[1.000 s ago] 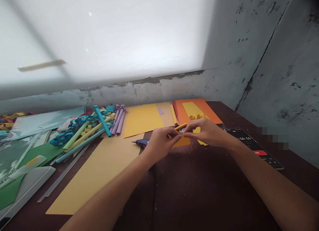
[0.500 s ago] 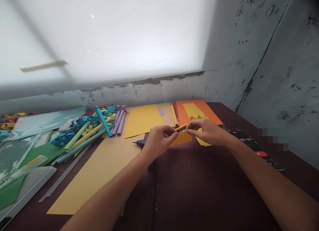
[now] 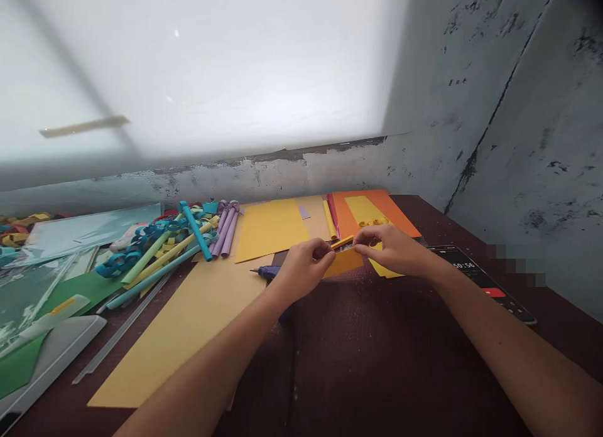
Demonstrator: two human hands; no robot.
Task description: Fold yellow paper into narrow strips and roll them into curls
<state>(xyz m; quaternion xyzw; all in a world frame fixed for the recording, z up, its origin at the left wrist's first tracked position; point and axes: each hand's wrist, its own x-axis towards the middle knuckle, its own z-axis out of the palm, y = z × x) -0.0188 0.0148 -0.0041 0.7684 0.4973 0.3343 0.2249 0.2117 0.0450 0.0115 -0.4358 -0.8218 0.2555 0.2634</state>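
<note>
Your left hand (image 3: pixel 305 265) and right hand (image 3: pixel 387 247) each pinch the orange-yellow paper strip (image 3: pixel 347 262) between thumb and fingers, one at either end, over the part of the desk (image 3: pixel 358 355) nearer its far edge than its near one. The large tan sheet (image 3: pixel 188 324) slants from near your left forearm toward the far edge. Along that edge, the orange sheet (image 3: pixel 400 217) lies by the far right corner, with the yellow sheet (image 3: pixel 272 226) to its left. The black phone (image 3: pixel 475 277) lies near the right edge, beside your right forearm. Left of the yellow sheet, purple paper rolls (image 3: pixel 227 233) sit by a pile holding a blue paper roll (image 3: pixel 195 230). The blue pointed-tip tool (image 3: pixel 269 272) is partly hidden just beside your left hand; yellow paper curls (image 3: pixel 374 221) show behind your right.
</note>
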